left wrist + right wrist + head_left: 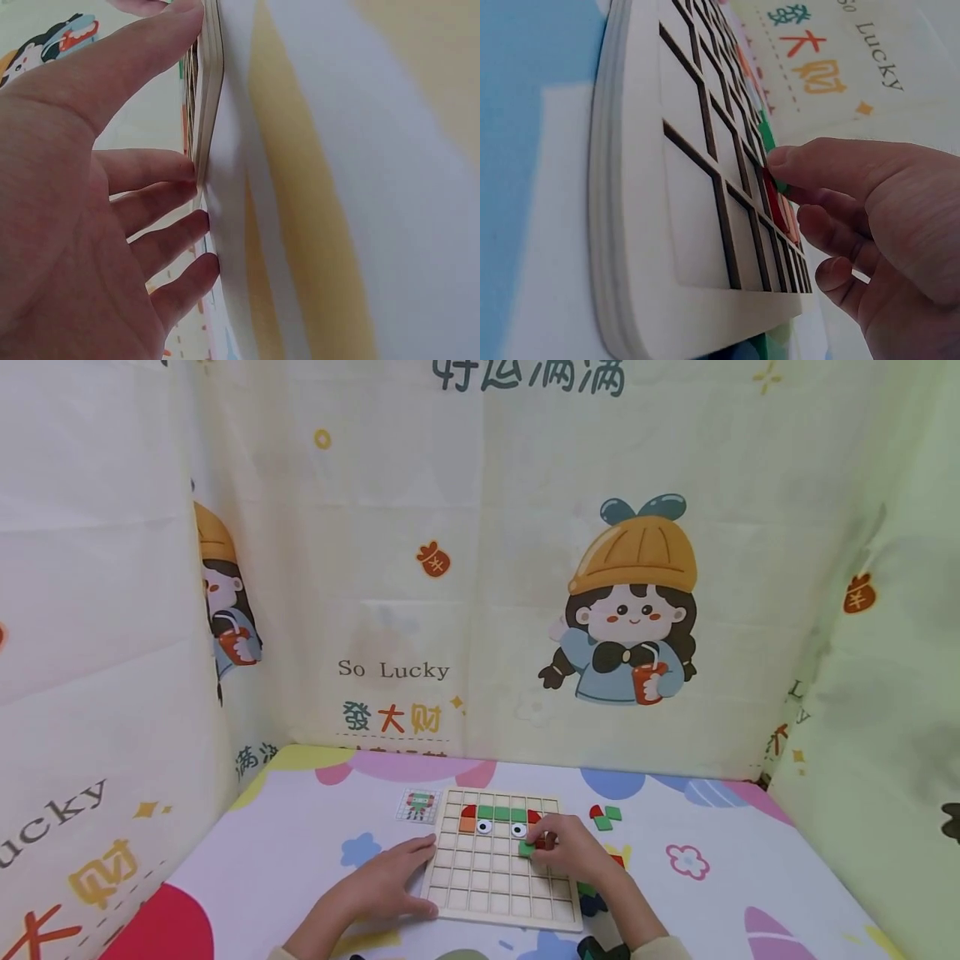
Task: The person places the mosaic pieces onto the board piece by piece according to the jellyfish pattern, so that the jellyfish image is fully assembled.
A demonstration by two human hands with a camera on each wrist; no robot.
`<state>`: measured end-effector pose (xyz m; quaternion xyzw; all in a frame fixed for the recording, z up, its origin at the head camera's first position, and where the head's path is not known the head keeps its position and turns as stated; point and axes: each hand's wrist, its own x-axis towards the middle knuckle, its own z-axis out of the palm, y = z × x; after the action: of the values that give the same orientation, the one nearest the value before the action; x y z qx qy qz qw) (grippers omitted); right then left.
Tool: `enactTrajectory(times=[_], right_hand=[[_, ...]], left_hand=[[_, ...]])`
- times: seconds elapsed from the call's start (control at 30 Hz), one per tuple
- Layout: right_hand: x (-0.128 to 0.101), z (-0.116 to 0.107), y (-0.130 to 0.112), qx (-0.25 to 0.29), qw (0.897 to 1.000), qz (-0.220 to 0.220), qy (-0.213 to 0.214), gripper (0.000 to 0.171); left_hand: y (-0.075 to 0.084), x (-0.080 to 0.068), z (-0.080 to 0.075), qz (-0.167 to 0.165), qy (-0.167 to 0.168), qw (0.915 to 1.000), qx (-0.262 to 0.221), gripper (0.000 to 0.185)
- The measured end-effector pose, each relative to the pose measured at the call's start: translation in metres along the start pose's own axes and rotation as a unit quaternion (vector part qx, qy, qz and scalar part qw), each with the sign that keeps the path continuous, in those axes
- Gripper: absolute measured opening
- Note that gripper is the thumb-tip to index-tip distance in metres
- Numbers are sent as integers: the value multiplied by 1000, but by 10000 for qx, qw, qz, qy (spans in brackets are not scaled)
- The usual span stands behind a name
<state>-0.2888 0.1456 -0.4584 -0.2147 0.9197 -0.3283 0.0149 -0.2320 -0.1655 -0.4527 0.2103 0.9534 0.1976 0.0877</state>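
Much of the right hand's (573, 852) work is hidden: in the head view its knuckles cover the cells beneath, and only a corner of a green tile (527, 848) and a sliver of a red tile (542, 842) show at its fingertips. In the right wrist view the green tile (777, 182) sits under the tip of the forefinger, with the red tile (776, 212) just below it in the grid, so the grip looks pinched on the green tile, though the thumb is out of sight. The loose tiles by the right wrist (596, 893) are partly covered and cannot be counted.

One wooden grid board (457, 893) lies on the bench (285, 852). Its top filled row shows one red corner piece, three green squares and another red piece; below are one orange square and two eye tiles (483, 827). One small picture card (418, 805) lies just left of the board's far corner. Two loose pieces, one red and one green (604, 817), lie right of the board.

The left hand (390, 881) rests flat on the bench, its straight fingers (161, 169) touching the board's left edge (212, 97), thumb along the near side. The green tile lies in the third filled row, on the board's right side, right at the right hand's fingertips.
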Motion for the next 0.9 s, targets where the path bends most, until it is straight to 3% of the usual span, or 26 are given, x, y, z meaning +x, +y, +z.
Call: enactTrajectory(times=[0.53, 0.9], right_hand=[[10, 11, -4, -108, 9995, -236, 164, 7], [3, 1, -4, 76, 9999, 124, 77, 14]], left_hand=[[0, -2, 0, -88, 6, 10000, -32, 89], [2, -3, -2, -131, -34, 9999, -3, 89]])
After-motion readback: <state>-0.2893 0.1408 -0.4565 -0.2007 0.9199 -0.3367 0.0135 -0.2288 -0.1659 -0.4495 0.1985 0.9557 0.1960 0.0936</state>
